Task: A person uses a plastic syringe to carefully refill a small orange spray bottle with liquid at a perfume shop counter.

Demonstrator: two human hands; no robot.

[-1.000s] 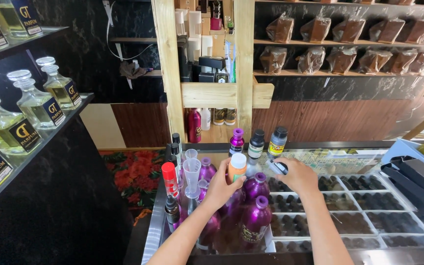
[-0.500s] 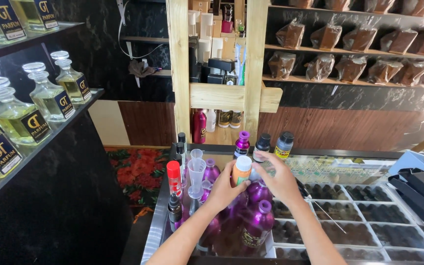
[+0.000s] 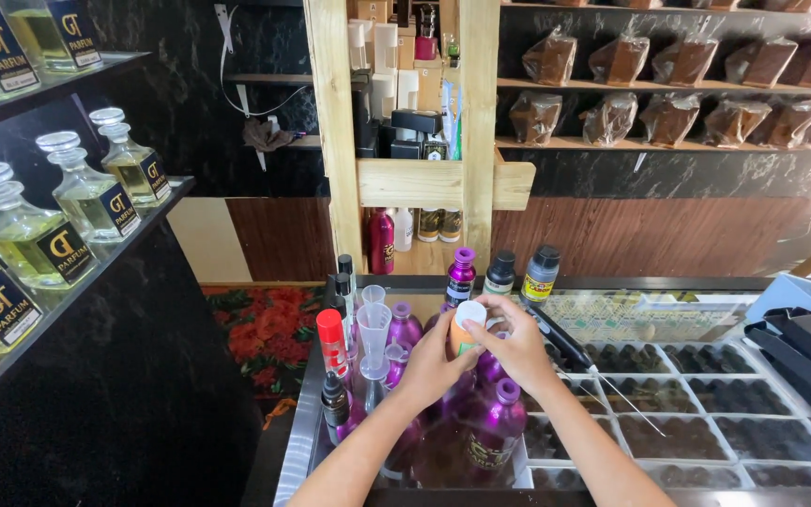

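- I hold a small orange bottle (image 3: 466,324) with a white band just below the middle of the frame, above the purple bottles (image 3: 492,422).
- My left hand (image 3: 434,361) wraps it from the left, fingers closed round its body.
- My right hand (image 3: 518,343) covers its right side and top, fingertips pinched at the upper end; I cannot tell whether they grip a cap.
- Left of my hands stand clear funnels (image 3: 374,324) and a red-capped bottle (image 3: 332,343), close enough to crowd that side.
- Just behind, three small bottles (image 3: 502,272) line the back edge of the counter (image 3: 298,441).
- To the right, a glass case of dark trays (image 3: 706,404) gives flat open room; a thin stick (image 3: 612,399) lies across it.
- The counter's metal edge runs down the lower left; beyond it are a dark shelf wall with square glass bottles (image 3: 91,197) and a red flowered mat (image 3: 269,324).
- My forearms are cut off by the bottom edge, and the orange bottle's lower part is hidden in my palms.
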